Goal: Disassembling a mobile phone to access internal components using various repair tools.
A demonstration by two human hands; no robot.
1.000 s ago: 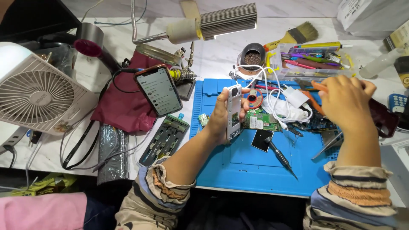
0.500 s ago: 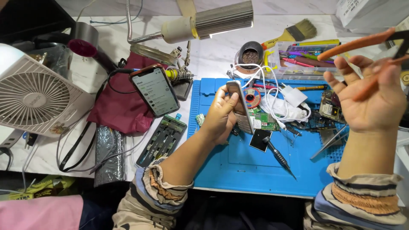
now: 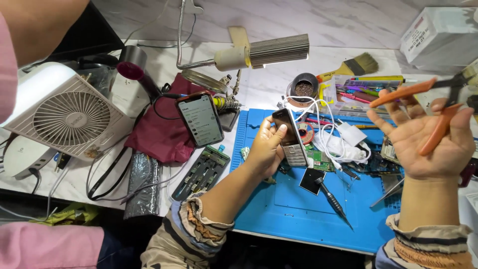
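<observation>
Gripping the small keypad phone (image 3: 290, 140) in our left hand (image 3: 266, 149) while our right hand (image 3: 433, 142) loosely holds the orange-handled cutters (image 3: 423, 107) on spread fingers, we judge that the cutters could slip onto the crowded blue mat (image 3: 298, 209)

Bare room is offered by the near half of the blue mat (image 3: 298, 209), broken only by a screwdriver (image 3: 331, 201). The far half is crowded with white cables (image 3: 331, 142) and circuit boards (image 3: 318, 159). The left is blocked by a fan (image 3: 64, 117).
</observation>
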